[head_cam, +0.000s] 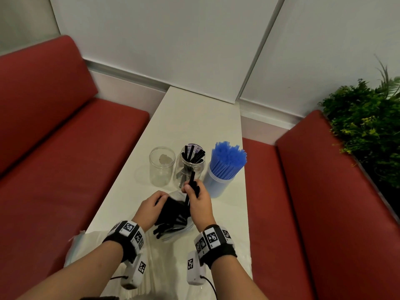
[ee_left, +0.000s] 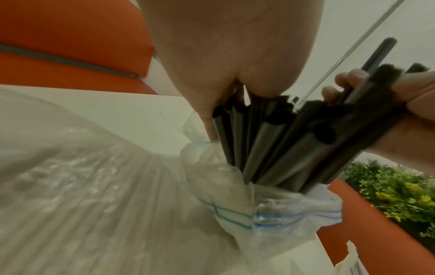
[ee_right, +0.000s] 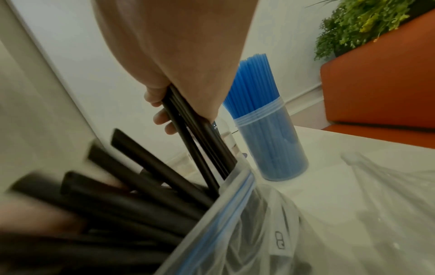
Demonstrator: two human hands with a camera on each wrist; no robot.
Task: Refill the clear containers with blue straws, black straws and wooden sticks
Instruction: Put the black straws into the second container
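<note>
My right hand's fingers [ee_right: 162, 116] curl round a few black straws [ee_right: 197, 137], lifting them from the zip bag [ee_left: 235, 204]; my left hand [head_cam: 151, 207] grips the bag's bunch. Beyond stand three clear containers: empty [head_cam: 162, 166], black-strawed [head_cam: 190, 167], blue-strawed [head_cam: 220, 180], on a white table [head_cam: 194, 122] between red benches [head_cam: 65, 131].

My bare forearms each carry a black wrist strap [head_cam: 127, 245] topped by white blocks printed with black square fiducial markers [head_cam: 212, 237]; a white camera module [head_cam: 194, 271] with a black cable [head_cam: 211, 284] hangs beneath.
</note>
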